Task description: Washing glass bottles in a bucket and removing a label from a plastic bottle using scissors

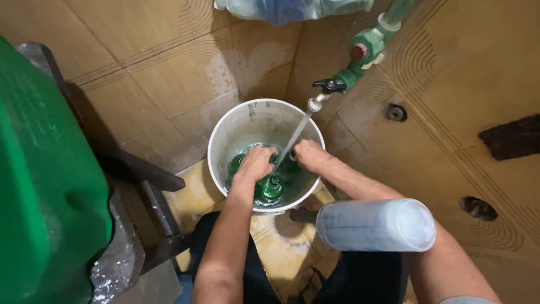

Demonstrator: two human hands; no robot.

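Both hands (left hand (pixel 256 163), right hand (pixel 309 155)), green bottles (pixel 273 188), bucket (pixel 225 135)

You have one package in view, a crumpled clear-and-blue plastic bag (pixel 292 8) against the tiled wall at the top edge, above the tap; there are no labels, signs or screens.

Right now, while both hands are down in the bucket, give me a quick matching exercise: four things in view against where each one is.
Things:
1. green bottles
2. tap
3. translucent cylinder
4. green bin

Places:
A. far left edge of the view
B. lying across the person's right forearm side, near the camera
C. inside the white bucket, under the left hand and right hand
D. on the wall pipe above the bucket, running water

Pairs: 1-C, 2-D, 3-B, 4-A
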